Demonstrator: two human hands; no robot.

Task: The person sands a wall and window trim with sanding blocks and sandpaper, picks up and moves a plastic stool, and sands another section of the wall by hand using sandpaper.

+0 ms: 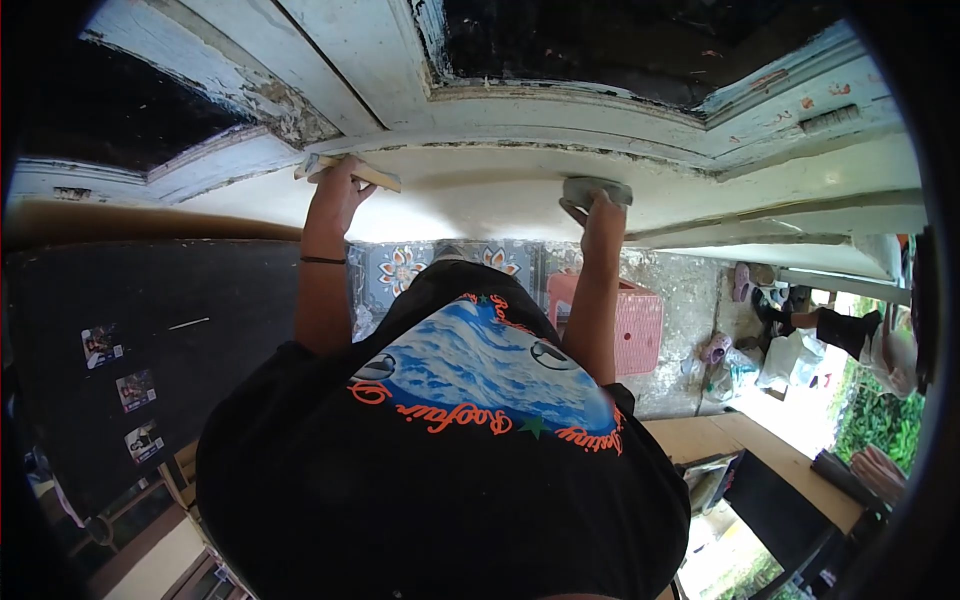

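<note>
Both my hands are raised to the cream wall (470, 190) below the old white window frames (560, 115). My left hand (342, 195), with a dark band on its wrist, is closed round a flat pale wooden-looking block (380, 179) near the lower edge of the frame. Farther right, my right hand (603, 218) grips a flat grey pad (598, 188) against the wall. Its exact kind cannot be made out. The fingers partly hide both held things.
A pink plastic stool (638, 330) stands by my right arm. At left is a black panel (190, 340) with small pictures. A person's leg (805, 320), purple clogs (716, 347) and plastic bags (792, 358) appear at right, above a wooden tabletop (770, 455).
</note>
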